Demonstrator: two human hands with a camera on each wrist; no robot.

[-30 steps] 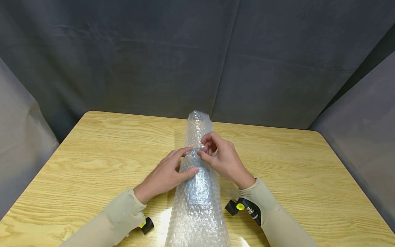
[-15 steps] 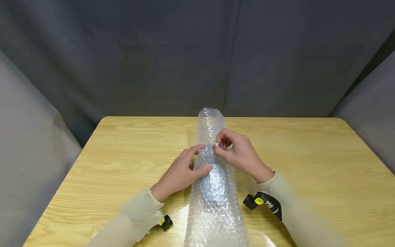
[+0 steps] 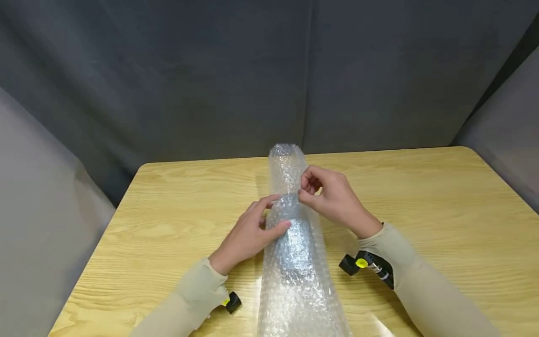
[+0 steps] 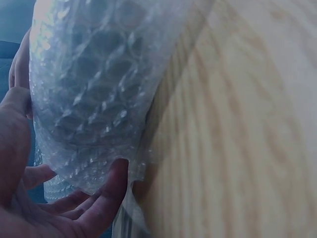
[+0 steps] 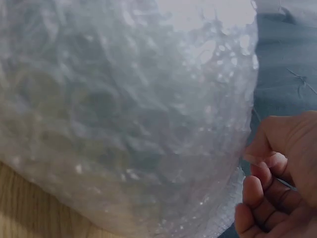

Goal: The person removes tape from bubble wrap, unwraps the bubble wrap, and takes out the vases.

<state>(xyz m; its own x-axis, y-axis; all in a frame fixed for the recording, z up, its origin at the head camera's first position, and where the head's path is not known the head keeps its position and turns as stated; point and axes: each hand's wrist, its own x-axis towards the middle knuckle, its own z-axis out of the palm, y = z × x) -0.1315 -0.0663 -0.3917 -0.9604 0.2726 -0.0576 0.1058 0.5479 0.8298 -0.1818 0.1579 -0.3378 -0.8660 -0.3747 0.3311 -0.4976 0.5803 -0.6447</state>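
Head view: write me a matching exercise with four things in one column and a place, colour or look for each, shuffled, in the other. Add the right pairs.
1. left hand
2. bubble wrap
3. right hand
4. back curtain

A. at the bubble wrap's right side
B. dark grey
C. on the bubble wrap's left side
D. clear and shiny

Pairs: 1-C; 2-D; 3-A; 4-B
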